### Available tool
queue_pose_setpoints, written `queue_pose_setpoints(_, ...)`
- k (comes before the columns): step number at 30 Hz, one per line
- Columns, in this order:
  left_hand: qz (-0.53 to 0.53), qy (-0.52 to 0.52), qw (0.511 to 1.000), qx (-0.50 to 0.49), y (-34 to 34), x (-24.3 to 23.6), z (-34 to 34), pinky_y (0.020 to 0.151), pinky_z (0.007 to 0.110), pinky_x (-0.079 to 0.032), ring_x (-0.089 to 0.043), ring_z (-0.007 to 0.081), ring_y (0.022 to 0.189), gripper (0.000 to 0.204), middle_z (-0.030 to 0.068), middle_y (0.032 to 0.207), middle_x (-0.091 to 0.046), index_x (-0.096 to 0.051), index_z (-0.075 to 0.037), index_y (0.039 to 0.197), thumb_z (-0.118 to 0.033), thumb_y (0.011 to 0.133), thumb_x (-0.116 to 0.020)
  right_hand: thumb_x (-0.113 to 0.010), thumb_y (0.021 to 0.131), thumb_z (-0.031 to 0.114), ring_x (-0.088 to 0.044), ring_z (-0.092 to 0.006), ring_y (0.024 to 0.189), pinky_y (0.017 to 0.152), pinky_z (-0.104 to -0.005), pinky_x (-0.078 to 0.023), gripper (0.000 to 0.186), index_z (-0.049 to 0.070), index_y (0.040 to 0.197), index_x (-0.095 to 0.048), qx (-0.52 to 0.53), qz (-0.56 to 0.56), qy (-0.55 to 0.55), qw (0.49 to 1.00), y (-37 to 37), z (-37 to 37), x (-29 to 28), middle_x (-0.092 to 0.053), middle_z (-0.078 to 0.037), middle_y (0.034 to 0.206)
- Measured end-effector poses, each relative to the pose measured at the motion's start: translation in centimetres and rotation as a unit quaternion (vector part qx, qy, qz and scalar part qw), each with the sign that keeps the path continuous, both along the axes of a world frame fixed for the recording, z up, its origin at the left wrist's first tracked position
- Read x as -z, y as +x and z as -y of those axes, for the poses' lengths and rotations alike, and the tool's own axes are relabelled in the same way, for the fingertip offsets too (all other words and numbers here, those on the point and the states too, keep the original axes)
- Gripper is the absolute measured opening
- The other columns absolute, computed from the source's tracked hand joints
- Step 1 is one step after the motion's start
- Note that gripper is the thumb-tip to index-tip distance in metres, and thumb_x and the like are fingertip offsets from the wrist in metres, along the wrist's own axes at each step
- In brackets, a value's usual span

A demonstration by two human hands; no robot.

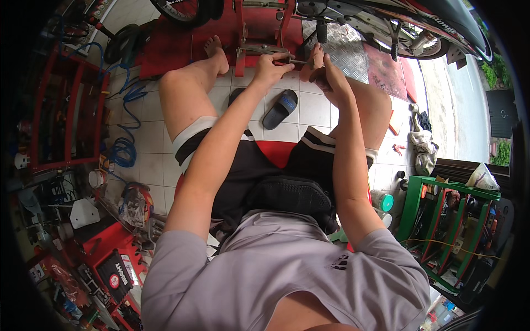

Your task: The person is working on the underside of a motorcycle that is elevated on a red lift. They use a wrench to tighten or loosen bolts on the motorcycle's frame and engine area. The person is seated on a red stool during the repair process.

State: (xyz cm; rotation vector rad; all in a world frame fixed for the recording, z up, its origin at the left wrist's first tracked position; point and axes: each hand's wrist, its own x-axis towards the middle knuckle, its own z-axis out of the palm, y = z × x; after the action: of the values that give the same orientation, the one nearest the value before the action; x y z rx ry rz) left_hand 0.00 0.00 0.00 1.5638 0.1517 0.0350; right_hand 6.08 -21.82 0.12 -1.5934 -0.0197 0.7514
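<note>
Beside a motorcycle (353, 30) and a red metal frame (240, 34), we are sitting with our hands apart, a slim rod (298, 62) running between them. We are clamping the left hand (269, 70) around one end of the rod and curling the right hand (335, 81) near the other, though whether it is gripping we cannot tell. Closer to us, black slippers (280, 109) are resting on white tiles (152, 171); a blue hose (122, 151) is coiling at our left, and a green rack (412, 193) is standing at our right.
</note>
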Motion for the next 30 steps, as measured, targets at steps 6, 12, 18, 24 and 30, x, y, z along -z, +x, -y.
queue_pose_setpoints(6,0.004,0.0,1.0,-0.003,0.0,0.9,-0.5,0.082,0.025,-0.047,-0.059,0.0108,0.091,0.028,0.0048,0.1,-0.068,-0.07,-0.003,0.103,-0.007,0.076,-0.076,-0.048,0.098,0.028,-0.039,-0.0051,0.059,0.051,-0.0194,-0.03,0.029,0.0,0.102,-0.055,0.067,0.067,0.016,0.995,-3.1,-3.2,-3.5,-0.049,0.001,0.073)
queue_pose_setpoints(12,0.004,0.001,1.0,-0.003,-0.1,0.2,-0.1,0.082,0.026,-0.047,-0.06,0.0118,0.091,0.029,0.0058,0.101,-0.068,-0.07,-0.002,0.103,-0.008,0.075,-0.076,-0.052,0.095,0.018,-0.038,-0.0038,0.06,0.051,-0.02,-0.028,0.02,0.0,0.103,-0.055,0.034,0.117,0.008,0.993,-2.5,-2.7,-2.3,-0.047,0.003,0.074)
queue_pose_setpoints(18,0.012,0.004,1.0,-0.008,-0.3,-0.2,0.0,0.084,0.027,-0.047,-0.06,0.0131,0.092,0.031,0.0073,0.101,-0.068,-0.069,-0.001,0.103,-0.009,0.074,-0.077,-0.054,0.094,0.025,-0.05,-0.008,0.054,0.048,-0.0226,-0.038,0.037,-0.001,0.119,-0.053,0.037,0.077,0.004,0.996,-0.8,-1.4,-0.6,-0.057,-0.002,0.065)
queue_pose_setpoints(24,-0.001,-0.02,1.0,-0.021,-0.1,0.0,0.1,0.081,0.025,-0.048,-0.061,0.0115,0.088,0.031,0.0066,0.098,-0.069,-0.069,-0.001,0.103,-0.005,0.073,-0.078,-0.055,0.093,0.028,-0.053,-0.0091,0.058,0.051,-0.0217,-0.039,0.033,0.0,0.11,-0.058,0.072,0.124,0.028,0.989,-1.9,-1.8,-0.6,-0.059,-0.003,0.069)
queue_pose_setpoints(30,-0.018,-0.08,0.995,-0.057,0.2,1.5,-0.2,0.075,0.023,-0.051,-0.063,0.0097,0.082,0.031,0.0053,0.094,-0.07,-0.069,0.0,0.102,0.0,0.072,-0.077,-0.061,0.09,0.021,-0.055,-0.0098,0.062,0.054,-0.0227,-0.043,0.04,-0.002,0.122,-0.053,0.082,0.145,0.025,0.986,-3.1,-2.9,-3.5,-0.06,-0.003,0.073)
